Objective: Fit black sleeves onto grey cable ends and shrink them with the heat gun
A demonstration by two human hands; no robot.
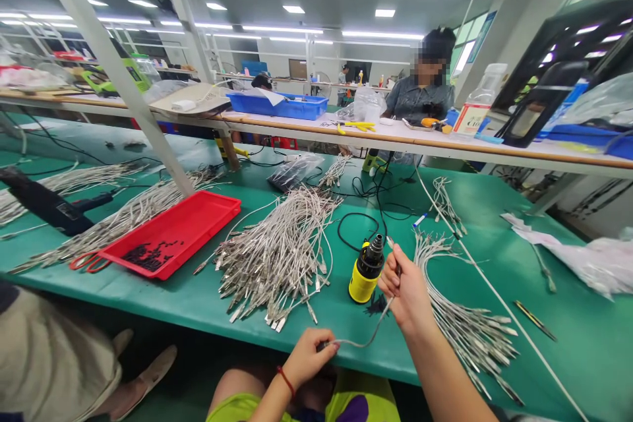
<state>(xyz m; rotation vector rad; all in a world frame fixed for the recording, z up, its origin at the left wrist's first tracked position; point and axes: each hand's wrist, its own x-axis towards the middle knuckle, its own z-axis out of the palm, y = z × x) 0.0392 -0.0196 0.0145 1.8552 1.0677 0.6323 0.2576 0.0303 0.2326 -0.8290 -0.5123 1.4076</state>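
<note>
**Single cable, held between both hands**

Item: one grey cable [366, 345], long axis running left to right and sagging between the left hand [307, 359], pinching one end, and the right hand [406, 297], fingers closed around it, nearer the yellow-and-black nozzle tool [363, 283].

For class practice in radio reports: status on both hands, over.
Left hand pinching grey cable near its end; right hand gripping it further along. Yellow hot-air gun upright beside right hand, clear of the cable.
</note>
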